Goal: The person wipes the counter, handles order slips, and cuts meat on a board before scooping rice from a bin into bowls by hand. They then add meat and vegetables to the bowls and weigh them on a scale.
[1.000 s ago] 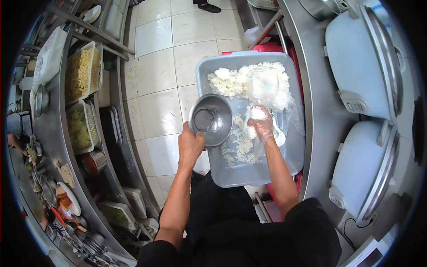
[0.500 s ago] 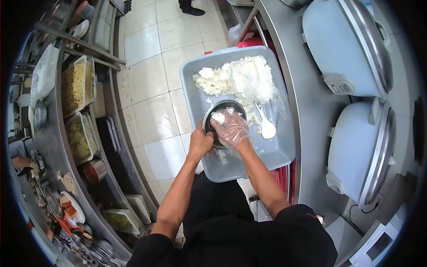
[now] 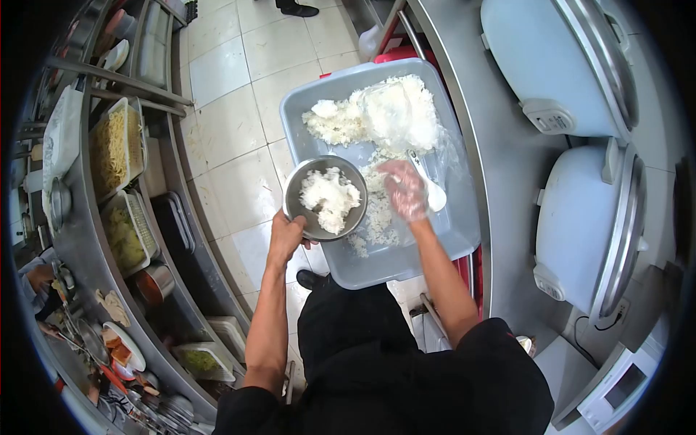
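My left hand grips the near rim of a round metal bowl that holds a lump of cooked white rice. The bowl hangs over the left edge of a grey plastic tub. A pile of white rice fills the tub's far end, with loose grains scattered in the middle. My right hand, in a thin clear plastic glove, hovers over those grains to the right of the bowl, its fingers spread and holding nothing. A white rice paddle lies in the tub just beyond that hand.
Two large white rice cookers stand on the steel counter at right. At left, a steel counter holds trays of noodles and other food, plates and small bowls. White tiled floor lies between. Another person's shoe shows at top.
My right hand pressed rice into the bowl, then drew out to the right. The bowl, empty a second ago, now holds rice and has swung left over the tub's edge.
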A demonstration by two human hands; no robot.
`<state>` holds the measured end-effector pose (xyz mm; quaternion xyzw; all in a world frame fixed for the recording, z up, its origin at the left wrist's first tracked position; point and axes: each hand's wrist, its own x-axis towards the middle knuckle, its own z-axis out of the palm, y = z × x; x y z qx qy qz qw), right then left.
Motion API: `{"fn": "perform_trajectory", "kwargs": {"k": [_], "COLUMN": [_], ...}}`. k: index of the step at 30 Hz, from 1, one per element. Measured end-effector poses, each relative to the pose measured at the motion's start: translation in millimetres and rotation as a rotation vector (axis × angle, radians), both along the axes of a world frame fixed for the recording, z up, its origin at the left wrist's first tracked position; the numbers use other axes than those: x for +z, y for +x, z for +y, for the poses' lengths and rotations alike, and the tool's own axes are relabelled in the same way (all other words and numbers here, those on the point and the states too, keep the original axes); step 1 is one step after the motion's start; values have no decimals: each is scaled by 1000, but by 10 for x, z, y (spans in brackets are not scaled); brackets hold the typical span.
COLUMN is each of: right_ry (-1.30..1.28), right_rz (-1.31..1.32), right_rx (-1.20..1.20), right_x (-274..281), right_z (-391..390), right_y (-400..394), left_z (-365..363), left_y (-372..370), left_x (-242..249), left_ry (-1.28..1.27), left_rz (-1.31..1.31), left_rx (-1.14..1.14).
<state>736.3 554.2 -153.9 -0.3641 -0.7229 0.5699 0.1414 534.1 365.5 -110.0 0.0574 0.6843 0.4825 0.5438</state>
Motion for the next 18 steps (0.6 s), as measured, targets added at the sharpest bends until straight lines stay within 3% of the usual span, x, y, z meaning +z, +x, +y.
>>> {"fn": "perform_trajectory", "kwargs": {"k": [1, 3, 4, 6, 7, 9, 11, 13, 15, 16, 17, 18], "right_ry": [-6, 541, 537, 523, 523, 750, -676, 531, 437, 749, 219, 278], "right_rz": [5, -794, -784, -990, -974, -612, -271, -194, -64, 104, -91, -189], "right_rx": [1, -6, 1, 378, 397, 529, -203, 107, -219, -206, -351, -361], "right_x": [-155, -296, -300, -272, -524, -1231, -894, -1271, -992, -736, -164, 120], "right_z": [67, 135, 78, -127, -241, -408, -493, -501, -523, -481, -559, -585], "right_y": [-64, -215, -271, -382, -279, 34, 18, 372, 473, 490, 391, 292], "left_z": [-45, -118, -139, -199, -231, -248, -279, -310, -301, -327, -364, -443], "left_y": [-55, -123, -154, -205, -209, -206, -191, -159, -113, -103, -35, 65], "left_x": [26, 62, 109, 123, 127, 142, 100, 58, 86, -21, -241, -539], "left_ry": [-1, -1, -7, 2, -9, -20, 10, 13, 38, -31, -102, -49], "left_rz": [-2, 1, 2, -14, -4, -42, -50, -85, -63, -80, -183, 39], "left_rx": [17, 36, 52, 96, 113, 167, 204, 218, 210, 119, 81, -207]}}
